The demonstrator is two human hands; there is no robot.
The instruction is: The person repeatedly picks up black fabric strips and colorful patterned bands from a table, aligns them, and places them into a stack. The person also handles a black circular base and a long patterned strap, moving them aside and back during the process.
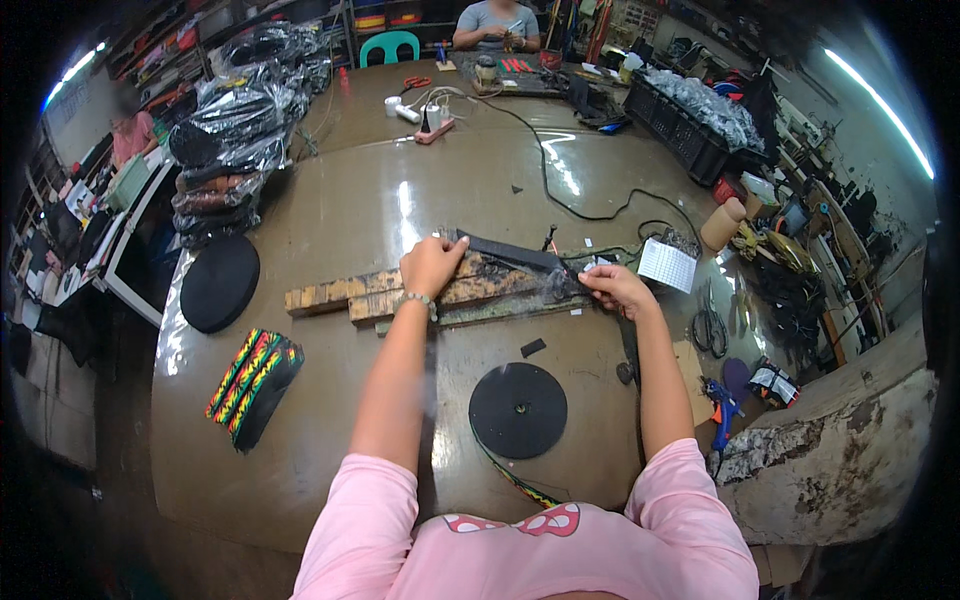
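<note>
Head view, going left to right: your left hand (432, 264) presses down with curled fingers on the long scorched wooden block (400, 292), pinning the near end of the flat black strap (510, 252). That strap runs roughly 10 to 4 o'clock toward your right hand (615, 288), whose fingers pinch its far end. So the strap's long axis lies between your hands, right hand nearer the loose end.
</note>
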